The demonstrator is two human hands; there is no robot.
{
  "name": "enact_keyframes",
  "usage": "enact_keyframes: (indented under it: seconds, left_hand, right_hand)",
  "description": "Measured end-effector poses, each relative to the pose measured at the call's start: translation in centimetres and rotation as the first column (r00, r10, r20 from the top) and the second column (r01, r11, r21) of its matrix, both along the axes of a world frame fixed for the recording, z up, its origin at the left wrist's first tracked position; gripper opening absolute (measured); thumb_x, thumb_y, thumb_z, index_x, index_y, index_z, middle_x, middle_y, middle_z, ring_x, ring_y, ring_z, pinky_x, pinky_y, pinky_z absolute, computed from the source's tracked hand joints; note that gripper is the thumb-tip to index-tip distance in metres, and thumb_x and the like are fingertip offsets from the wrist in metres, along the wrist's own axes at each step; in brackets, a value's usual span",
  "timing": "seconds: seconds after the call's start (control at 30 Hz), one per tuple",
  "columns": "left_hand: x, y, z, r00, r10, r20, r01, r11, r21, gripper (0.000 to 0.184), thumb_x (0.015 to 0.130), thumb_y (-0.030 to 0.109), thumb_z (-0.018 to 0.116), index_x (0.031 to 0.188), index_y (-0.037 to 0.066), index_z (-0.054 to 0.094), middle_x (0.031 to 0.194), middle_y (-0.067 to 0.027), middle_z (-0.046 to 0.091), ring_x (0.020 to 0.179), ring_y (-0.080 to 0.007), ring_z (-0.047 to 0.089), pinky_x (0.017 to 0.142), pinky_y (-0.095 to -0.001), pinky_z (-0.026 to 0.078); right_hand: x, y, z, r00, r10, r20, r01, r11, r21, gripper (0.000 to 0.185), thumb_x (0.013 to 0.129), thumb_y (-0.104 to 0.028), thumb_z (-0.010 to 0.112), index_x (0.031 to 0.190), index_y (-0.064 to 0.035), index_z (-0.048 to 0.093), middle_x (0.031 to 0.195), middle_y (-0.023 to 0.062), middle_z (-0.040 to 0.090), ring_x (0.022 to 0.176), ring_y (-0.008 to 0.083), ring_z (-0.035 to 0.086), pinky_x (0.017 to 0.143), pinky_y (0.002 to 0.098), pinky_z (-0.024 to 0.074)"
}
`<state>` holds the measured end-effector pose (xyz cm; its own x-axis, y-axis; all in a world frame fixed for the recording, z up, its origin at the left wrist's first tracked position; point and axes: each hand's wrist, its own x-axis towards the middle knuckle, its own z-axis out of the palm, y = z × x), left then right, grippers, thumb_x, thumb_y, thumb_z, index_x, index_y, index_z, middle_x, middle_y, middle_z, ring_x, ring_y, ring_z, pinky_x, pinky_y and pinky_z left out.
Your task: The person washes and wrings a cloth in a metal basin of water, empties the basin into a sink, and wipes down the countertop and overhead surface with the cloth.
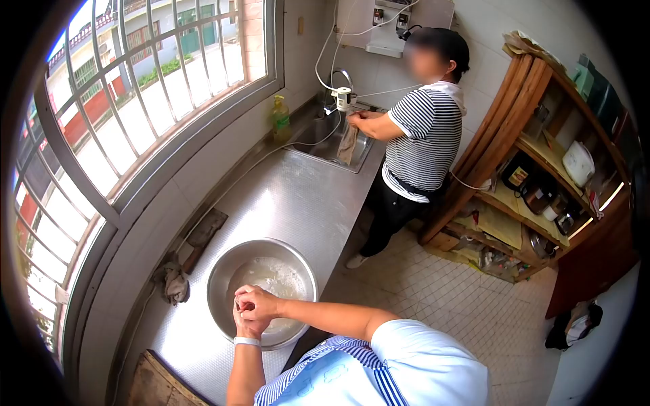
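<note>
A large round steel basin (306,271) stands on the metal counter, with whitish, cloudy matter (271,274) spread over its bottom. Over the basin's near left part, my right hand (259,302) and my left hand (249,326) are pressed together. The right fingers curl over the left hand, and both hands look closed. Whatever may lie between them is hidden. A pale band (248,342) circles my left wrist.
A crumpled rag (174,283) and a dark block (206,229) lie along the window side. A wooden board (159,386) is at the near left. At the sink (318,145), another person (426,135) handles a brownish cloth (348,143). Wooden shelves (521,145) stand right.
</note>
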<state>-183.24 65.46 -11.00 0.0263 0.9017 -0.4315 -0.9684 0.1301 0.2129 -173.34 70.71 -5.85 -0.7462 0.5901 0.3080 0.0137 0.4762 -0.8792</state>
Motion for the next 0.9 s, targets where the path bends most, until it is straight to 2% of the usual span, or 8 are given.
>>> enact_keyframes:
  seconds: [0.03, 0.2, 0.23, 0.4, 0.47, 0.5, 0.7, 0.9]
  left_hand:
    - [-0.1, -0.5, -1.0, 0.97, 0.065, -0.234, -0.029, 0.988, 0.153, 0.025, 0.089, 0.033, 0.042, 0.091, 0.012, 0.056, 0.088, -0.0082, 0.06, 0.082, -0.022, 0.059, 0.075, -0.0358, 0.05]
    - [-1.0, -0.1, -4.5, 0.978, 0.073, -0.197, -0.026, 0.973, 0.231, 0.03, 0.094, 0.032, 0.036, 0.092, 0.009, 0.055, 0.091, -0.0093, 0.059, 0.086, -0.0245, 0.059, 0.075, -0.0379, 0.051]
    - [-1.0, -0.1, -4.5, 0.909, 0.093, -0.406, 0.02, 0.964, 0.265, 0.025, 0.091, 0.029, 0.038, 0.09, 0.01, 0.054, 0.09, -0.009, 0.058, 0.086, -0.0241, 0.058, 0.074, -0.0373, 0.049]
    - [-0.2, 0.4, -3.4, 0.038, 0.256, -0.966, 0.292, 0.921, 0.256, 0.008, 0.077, 0.017, 0.052, 0.083, 0.012, 0.051, 0.087, -0.0074, 0.053, 0.084, -0.0223, 0.049, 0.072, -0.0341, 0.039]
    - [0.0, 0.8, -2.6, 0.812, 0.067, -0.58, 0.02, 0.99, 0.142, 0.016, 0.086, 0.024, 0.046, 0.088, 0.011, 0.054, 0.089, -0.0077, 0.057, 0.083, -0.022, 0.056, 0.075, -0.0347, 0.047]
    - [0.2, 1.0, -1.9, 0.986, 0.048, -0.158, -0.048, 0.999, 0.002, 0.022, 0.091, 0.027, 0.043, 0.09, 0.01, 0.056, 0.09, -0.0078, 0.06, 0.083, -0.0219, 0.059, 0.076, -0.035, 0.051]
    - [1.4, 0.1, 2.0, 0.9, 0.164, -0.403, -0.251, 0.953, -0.172, 0.024, 0.093, 0.028, 0.043, 0.087, 0.009, 0.057, 0.083, -0.0038, 0.061, 0.075, -0.0175, 0.061, 0.064, -0.0318, 0.054]
    - [2.7, 0.5, 3.8, 0.852, 0.124, -0.508, -0.307, 0.906, -0.293, 0.012, 0.089, 0.022, 0.051, 0.081, 0.014, 0.052, 0.069, 0.0012, 0.055, 0.048, -0.0115, 0.052, 0.034, -0.0234, 0.036]
  right_hand:
    - [0.3, -0.6, -0.1, 0.999, 0.047, 0.018, -0.044, 0.992, -0.122, 0.018, 0.068, -0.016, 0.067, 0.071, -0.0016, 0.057, 0.117, 0.0228, 0.052, 0.103, 0.0325, 0.055, 0.087, 0.0381, 0.0455]
    - [-1.5, -1.9, -2.6, 0.97, -0.234, -0.064, 0.239, 0.967, 0.085, 0.019, 0.077, -0.019, 0.062, 0.081, -0.0016, 0.056, 0.111, 0.0217, 0.054, 0.097, 0.038, 0.054, 0.087, 0.0411, 0.0445]
    - [-1.4, -1.8, -2.5, 0.97, -0.242, -0.038, 0.244, 0.967, 0.077, 0.019, 0.078, -0.019, 0.061, 0.083, -0.0016, 0.056, 0.108, 0.0208, 0.055, 0.096, 0.038, 0.054, 0.086, 0.0416, 0.0446]
    - [-1.3, -0.9, -2.6, 0.94, -0.327, 0.1, 0.315, 0.941, 0.122, 0.021, 0.081, -0.023, 0.057, 0.083, -0.0029, 0.052, 0.091, 0.0166, 0.054, 0.087, 0.0361, 0.054, 0.077, 0.0434, 0.0455]
    - [-1.3, -0.7, -2.8, 0.922, -0.371, 0.109, 0.358, 0.926, 0.12, 0.022, 0.081, -0.025, 0.057, 0.08, -0.0039, 0.051, 0.088, 0.0175, 0.054, 0.083, 0.0363, 0.054, 0.074, 0.044, 0.0459]
    - [-1.4, -0.6, -3.1, 0.908, -0.394, 0.139, 0.386, 0.919, 0.083, 0.023, 0.081, -0.026, 0.057, 0.079, -0.0038, 0.051, 0.086, 0.0181, 0.055, 0.082, 0.0369, 0.055, 0.073, 0.0445, 0.046]
    - [-1.0, -0.4, -3.3, 0.877, -0.456, 0.155, 0.455, 0.889, 0.039, 0.024, 0.083, -0.025, 0.056, 0.077, -0.0035, 0.05, 0.074, 0.0223, 0.058, 0.07, 0.0407, 0.058, 0.063, 0.0469, 0.0474]
    - [-0.6, 0.2, -4.1, 0.9, -0.433, 0.058, 0.437, 0.894, -0.098, 0.023, 0.081, -0.022, 0.057, 0.075, -0.0014, 0.049, 0.068, 0.0234, 0.058, 0.068, 0.0424, 0.059, 0.059, 0.0464, 0.0473]
